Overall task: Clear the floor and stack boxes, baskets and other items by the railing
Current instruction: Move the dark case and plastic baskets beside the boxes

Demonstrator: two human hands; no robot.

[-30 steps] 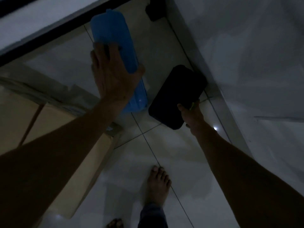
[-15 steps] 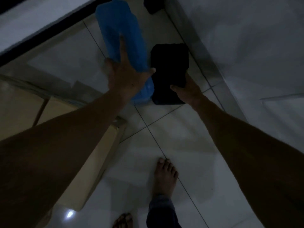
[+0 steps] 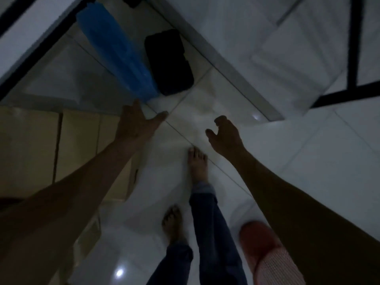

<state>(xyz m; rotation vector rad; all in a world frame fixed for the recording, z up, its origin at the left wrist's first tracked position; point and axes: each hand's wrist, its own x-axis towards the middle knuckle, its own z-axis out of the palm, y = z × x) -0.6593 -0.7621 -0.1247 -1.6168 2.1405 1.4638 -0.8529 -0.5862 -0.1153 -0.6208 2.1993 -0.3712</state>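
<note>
A cardboard box (image 3: 30,153) sits at the left. The left hand (image 3: 135,124) has let go of the blue container (image 3: 117,50) and hangs empty, fingers spread. The container now lies on the floor (image 3: 205,112), touching the black case (image 3: 168,62). The right hand (image 3: 225,136) has released the case, fingers loosely curled, empty.

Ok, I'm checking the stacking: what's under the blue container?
The blue container lies directly on the tiled floor, beside the black case. Nothing shows beneath it; its underside is hidden.
</note>
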